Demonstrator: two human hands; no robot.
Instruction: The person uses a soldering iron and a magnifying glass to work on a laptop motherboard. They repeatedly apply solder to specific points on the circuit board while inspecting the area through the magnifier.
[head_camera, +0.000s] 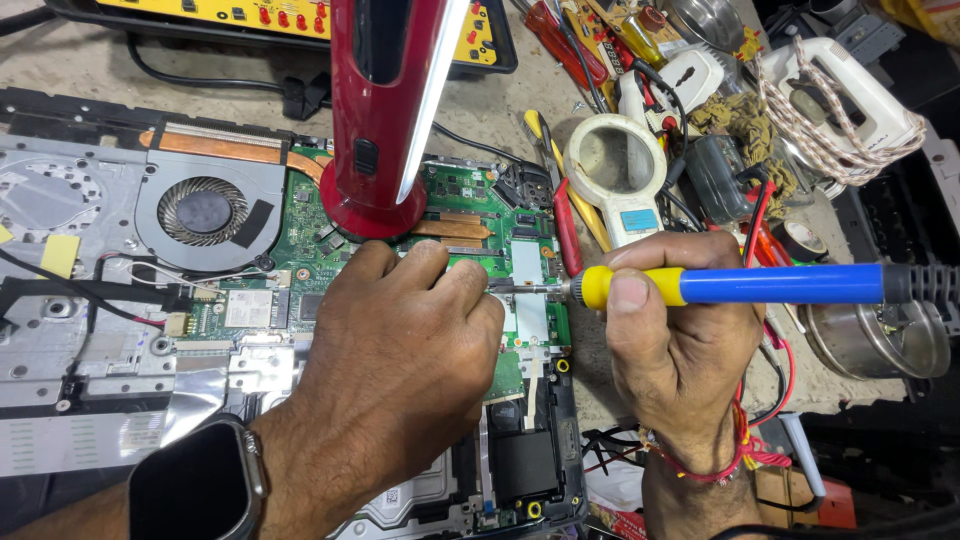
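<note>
An opened laptop lies on the bench with its green circuit board (470, 190) and cooling fan (205, 210) exposed. My right hand (680, 340) grips a soldering iron (770, 285) with a blue and yellow handle, held level, its metal tip pointing left onto the board. My left hand (400, 350), a dark smartwatch (195, 480) on its wrist, rests palm down on the board, its fingertips right at the iron's tip. Whatever the fingers may pinch is hidden. A red lamp (385, 110) stands on the board just behind the left hand.
A white magnifier (620, 165), red and yellow hand tools (565, 215), a white corded appliance (850, 100) and cables crowd the right side. A metal pot (880, 340) sits under the iron's cord. A yellow and black instrument panel (270, 15) lies along the back edge.
</note>
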